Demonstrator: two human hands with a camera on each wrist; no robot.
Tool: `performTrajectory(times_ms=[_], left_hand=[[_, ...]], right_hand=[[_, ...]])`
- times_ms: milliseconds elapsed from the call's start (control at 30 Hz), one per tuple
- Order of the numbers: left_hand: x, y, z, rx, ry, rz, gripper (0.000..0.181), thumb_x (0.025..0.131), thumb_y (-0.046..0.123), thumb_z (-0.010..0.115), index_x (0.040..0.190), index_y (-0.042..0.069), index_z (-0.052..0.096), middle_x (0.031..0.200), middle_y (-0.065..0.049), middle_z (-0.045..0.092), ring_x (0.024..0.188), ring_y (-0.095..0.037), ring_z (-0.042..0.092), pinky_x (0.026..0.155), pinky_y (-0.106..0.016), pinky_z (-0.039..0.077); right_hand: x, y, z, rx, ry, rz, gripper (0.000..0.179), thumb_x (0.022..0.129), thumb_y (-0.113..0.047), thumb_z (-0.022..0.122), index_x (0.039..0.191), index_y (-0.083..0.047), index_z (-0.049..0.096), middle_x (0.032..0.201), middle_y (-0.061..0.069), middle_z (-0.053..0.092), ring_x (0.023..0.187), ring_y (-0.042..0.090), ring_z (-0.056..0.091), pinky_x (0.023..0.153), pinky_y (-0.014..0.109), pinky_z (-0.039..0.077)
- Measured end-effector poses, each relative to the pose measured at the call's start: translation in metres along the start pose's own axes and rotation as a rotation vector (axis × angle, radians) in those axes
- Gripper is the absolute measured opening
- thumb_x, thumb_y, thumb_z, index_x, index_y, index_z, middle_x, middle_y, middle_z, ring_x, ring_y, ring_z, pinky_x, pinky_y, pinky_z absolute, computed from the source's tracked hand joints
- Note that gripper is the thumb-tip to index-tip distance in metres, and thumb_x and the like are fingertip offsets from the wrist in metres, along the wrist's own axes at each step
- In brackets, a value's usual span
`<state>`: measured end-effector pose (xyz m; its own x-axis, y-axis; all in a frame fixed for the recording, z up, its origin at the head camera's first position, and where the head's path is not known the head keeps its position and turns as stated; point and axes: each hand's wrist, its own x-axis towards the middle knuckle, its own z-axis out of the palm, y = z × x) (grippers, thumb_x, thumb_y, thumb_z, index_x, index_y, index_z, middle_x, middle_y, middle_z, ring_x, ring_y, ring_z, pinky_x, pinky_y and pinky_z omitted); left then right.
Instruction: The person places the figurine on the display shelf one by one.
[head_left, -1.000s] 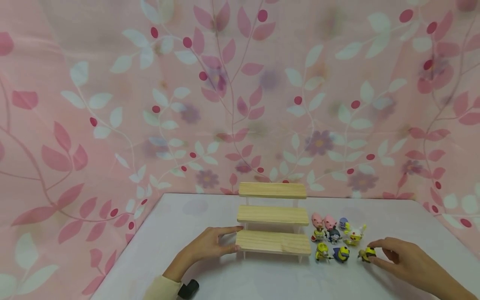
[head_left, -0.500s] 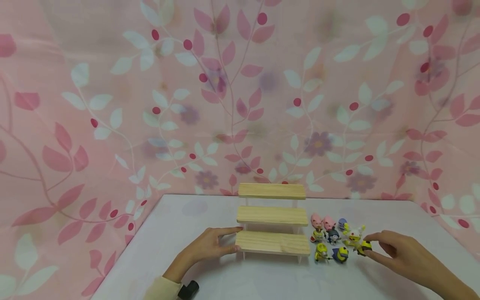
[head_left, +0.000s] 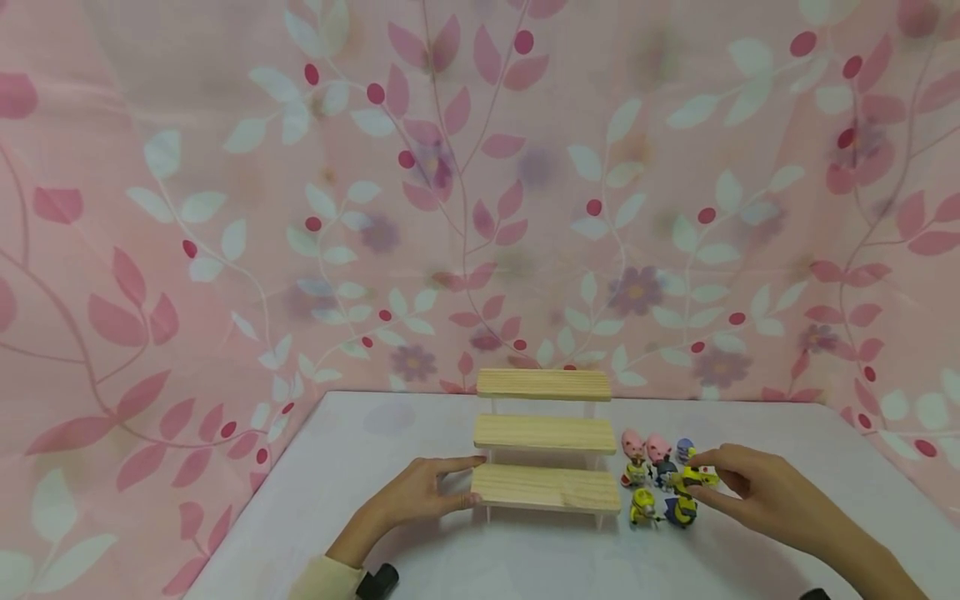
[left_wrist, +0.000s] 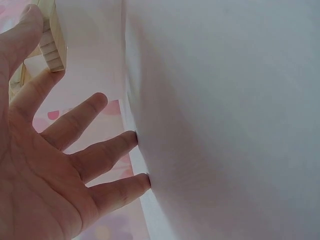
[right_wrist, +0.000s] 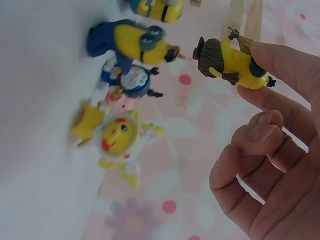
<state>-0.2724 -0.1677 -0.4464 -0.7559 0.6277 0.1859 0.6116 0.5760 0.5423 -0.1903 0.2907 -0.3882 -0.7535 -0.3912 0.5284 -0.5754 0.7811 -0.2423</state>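
Observation:
In the right wrist view, my right hand (head_left: 772, 492) pinches a small yellow minion figurine (right_wrist: 246, 72) with brown fur between thumb and index finger, raised off the table. It is beside and partly over the other figurines in the head view. My left hand (head_left: 420, 493) holds the left end of the lowest plank of a three-tier wooden display stand (head_left: 543, 487), thumb at the front corner and index finger at the back. Its other fingers are spread, seen in the left wrist view. The stand's planks carry nothing.
Right of the stand are a yellow figurine (head_left: 642, 507), a blue-caped minion figurine (right_wrist: 145, 45), a yellow-faced figurine in a white suit (right_wrist: 120, 137) and pink-headed figurines (head_left: 658, 447). A pink floral cloth (head_left: 450, 208) hangs behind the white table (head_left: 375, 417).
My right hand has lifted the minion figurine and carried it left, from the right of the group to over the other figurines. My left hand stays at the stand.

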Motion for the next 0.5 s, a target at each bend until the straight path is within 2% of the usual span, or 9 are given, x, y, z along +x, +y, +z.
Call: performTrajectory(times_ms=[133,333,500], left_hand=[[0.000,0.000,0.000,0.027,0.016,-0.002,0.061,0.083,0.061,0.056,0.135,0.029,0.050,0.132,0.004,0.051,0.119,-0.020,0.049,0.091,-0.046,0.044],[0.001,0.002,-0.001,0.032,0.021,0.019,0.061,0.083,0.060,0.056,0.135,0.029,0.051,0.132,0.004,0.051,0.117,-0.017,0.050,0.091,-0.044,0.044],[0.000,0.003,-0.002,0.032,0.017,0.000,0.062,0.082,0.062,0.056,0.135,0.029,0.051,0.132,0.003,0.051,0.118,-0.018,0.049,0.091,-0.045,0.044]], right_hand=[[0.009,-0.006,0.005,0.036,-0.006,-0.004,0.029,0.073,-0.032,0.080,0.098,-0.032,0.065,0.062,-0.019,0.034,0.054,-0.003,0.033,0.046,0.018,0.029],[0.020,-0.011,0.014,0.063,0.010,-0.080,0.030,0.072,-0.028,0.081,0.098,-0.030,0.066,0.061,-0.017,0.033,0.053,-0.004,0.028,0.046,0.017,0.029],[0.030,-0.017,0.019,0.074,-0.005,-0.076,0.032,0.072,-0.030,0.080,0.101,-0.032,0.066,0.061,-0.018,0.034,0.053,-0.004,0.030,0.046,0.017,0.029]])
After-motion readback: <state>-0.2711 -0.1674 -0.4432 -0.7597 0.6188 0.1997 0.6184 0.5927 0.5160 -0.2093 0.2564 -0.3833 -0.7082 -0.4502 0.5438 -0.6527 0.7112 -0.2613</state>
